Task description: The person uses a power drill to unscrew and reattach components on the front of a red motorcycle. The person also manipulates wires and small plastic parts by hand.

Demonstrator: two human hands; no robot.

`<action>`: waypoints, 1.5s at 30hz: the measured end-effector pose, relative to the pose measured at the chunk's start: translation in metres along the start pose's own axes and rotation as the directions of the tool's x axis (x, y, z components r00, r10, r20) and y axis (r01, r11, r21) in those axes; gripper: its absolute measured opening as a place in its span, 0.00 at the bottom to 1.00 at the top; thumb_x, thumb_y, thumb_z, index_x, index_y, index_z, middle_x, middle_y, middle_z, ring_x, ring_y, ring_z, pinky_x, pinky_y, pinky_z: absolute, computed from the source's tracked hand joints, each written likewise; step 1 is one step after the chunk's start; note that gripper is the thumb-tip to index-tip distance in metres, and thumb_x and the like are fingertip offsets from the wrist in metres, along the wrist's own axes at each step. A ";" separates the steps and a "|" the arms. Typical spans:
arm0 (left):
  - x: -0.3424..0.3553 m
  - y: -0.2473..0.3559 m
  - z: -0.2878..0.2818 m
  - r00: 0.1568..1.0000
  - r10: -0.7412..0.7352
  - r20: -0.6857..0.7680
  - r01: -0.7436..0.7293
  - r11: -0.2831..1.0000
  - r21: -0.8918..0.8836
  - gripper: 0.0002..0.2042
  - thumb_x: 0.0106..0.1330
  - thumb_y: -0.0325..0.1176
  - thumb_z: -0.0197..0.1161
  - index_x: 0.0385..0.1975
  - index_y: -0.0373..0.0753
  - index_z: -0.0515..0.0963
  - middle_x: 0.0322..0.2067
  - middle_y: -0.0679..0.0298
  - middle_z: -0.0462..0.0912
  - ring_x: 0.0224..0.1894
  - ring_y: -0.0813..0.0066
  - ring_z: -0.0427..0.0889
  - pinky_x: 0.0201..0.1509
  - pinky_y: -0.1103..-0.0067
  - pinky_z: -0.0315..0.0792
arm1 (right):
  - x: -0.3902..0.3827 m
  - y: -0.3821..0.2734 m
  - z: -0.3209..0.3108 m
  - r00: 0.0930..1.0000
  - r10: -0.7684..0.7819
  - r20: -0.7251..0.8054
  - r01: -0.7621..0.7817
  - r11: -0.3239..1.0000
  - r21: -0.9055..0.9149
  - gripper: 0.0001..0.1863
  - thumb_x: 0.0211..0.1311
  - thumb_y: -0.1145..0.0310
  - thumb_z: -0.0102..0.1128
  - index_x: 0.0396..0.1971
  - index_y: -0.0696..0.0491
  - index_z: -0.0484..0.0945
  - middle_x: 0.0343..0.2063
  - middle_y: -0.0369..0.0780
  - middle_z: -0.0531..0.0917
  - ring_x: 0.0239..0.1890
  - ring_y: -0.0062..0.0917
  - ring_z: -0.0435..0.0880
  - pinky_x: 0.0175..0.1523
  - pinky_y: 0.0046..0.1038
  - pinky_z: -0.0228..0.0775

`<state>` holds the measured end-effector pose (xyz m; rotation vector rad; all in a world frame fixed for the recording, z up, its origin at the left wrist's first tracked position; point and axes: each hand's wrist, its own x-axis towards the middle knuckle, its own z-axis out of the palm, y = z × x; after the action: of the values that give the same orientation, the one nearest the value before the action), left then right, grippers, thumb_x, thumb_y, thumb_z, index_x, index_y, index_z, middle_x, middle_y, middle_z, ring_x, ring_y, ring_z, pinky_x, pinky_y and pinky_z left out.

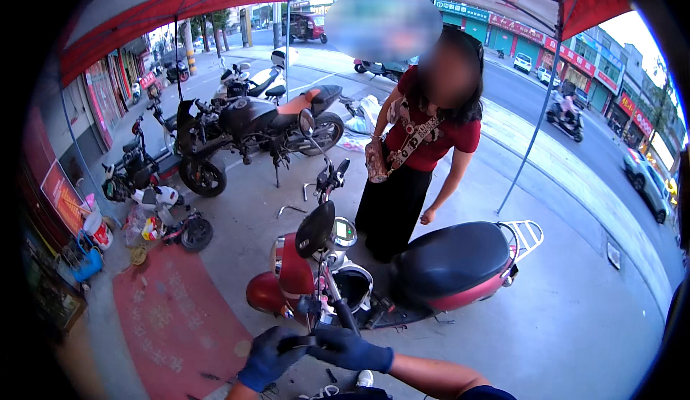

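One small black part (pixel 297 342), probably light, stiff and best held at its ends, is gripped by gloved left hand (pixel 269 358) and right hand (pixel 350 349) beside the red scooter (pixel 451 260).

Floor's pale grey and smooth (pixel 532 321), with a red mat (pixel 162 328) near left. Red scooter (pixel 438 265) standing mid-floor, black motorcycle (pixel 248 118) parked far left.

We hold small dark piece (pixel 297 342), roughly level, kind unclear. In front of us: red scooter (pixel 417 270), upright, black seat (pixel 456 255) toward right, black handlebar grip (pixel 346 319) near piece.
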<state>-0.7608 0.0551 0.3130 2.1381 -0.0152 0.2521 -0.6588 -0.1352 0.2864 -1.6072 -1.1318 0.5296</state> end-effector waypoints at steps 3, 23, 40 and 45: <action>0.029 0.019 0.017 0.988 -0.073 0.134 0.088 0.990 -0.113 0.15 0.55 0.32 0.70 0.40 0.37 0.75 0.30 0.62 0.80 0.33 0.76 0.80 0.38 0.78 0.74 | -0.021 0.015 -0.011 0.979 0.082 -0.188 -0.053 0.987 0.154 0.14 0.61 0.64 0.62 0.43 0.56 0.76 0.27 0.38 0.77 0.29 0.22 0.75 0.37 0.26 0.69; 0.104 -0.021 0.040 0.944 0.027 0.329 0.158 0.838 -0.522 0.13 0.60 0.32 0.65 0.43 0.37 0.76 0.42 0.60 0.80 0.46 0.70 0.79 0.51 0.76 0.73 | -0.004 0.004 -0.041 0.752 0.239 -0.615 -0.002 0.933 0.359 0.17 0.58 0.71 0.64 0.46 0.58 0.74 0.37 0.38 0.79 0.37 0.21 0.79 0.45 0.24 0.73; 0.124 0.022 0.022 0.978 0.203 0.052 -0.206 0.978 0.041 0.13 0.53 0.33 0.70 0.37 0.40 0.77 0.33 0.60 0.80 0.35 0.71 0.80 0.39 0.76 0.74 | 0.014 0.007 -0.084 0.843 0.017 -0.538 0.002 0.999 0.034 0.19 0.53 0.77 0.65 0.46 0.58 0.74 0.40 0.41 0.77 0.40 0.23 0.78 0.45 0.24 0.72; 0.122 0.019 0.029 0.999 -0.002 -0.049 -0.004 0.992 -0.126 0.11 0.56 0.32 0.69 0.35 0.39 0.76 0.33 0.63 0.79 0.31 0.76 0.79 0.38 0.80 0.73 | 0.011 0.017 -0.081 0.814 0.334 -0.476 -0.039 0.848 0.529 0.13 0.60 0.71 0.57 0.44 0.59 0.74 0.38 0.42 0.78 0.40 0.25 0.79 0.47 0.27 0.71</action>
<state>-0.6384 0.0309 0.3357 2.0062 -0.0035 0.2969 -0.5826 -0.1662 0.3016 -1.2876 -0.3421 0.4006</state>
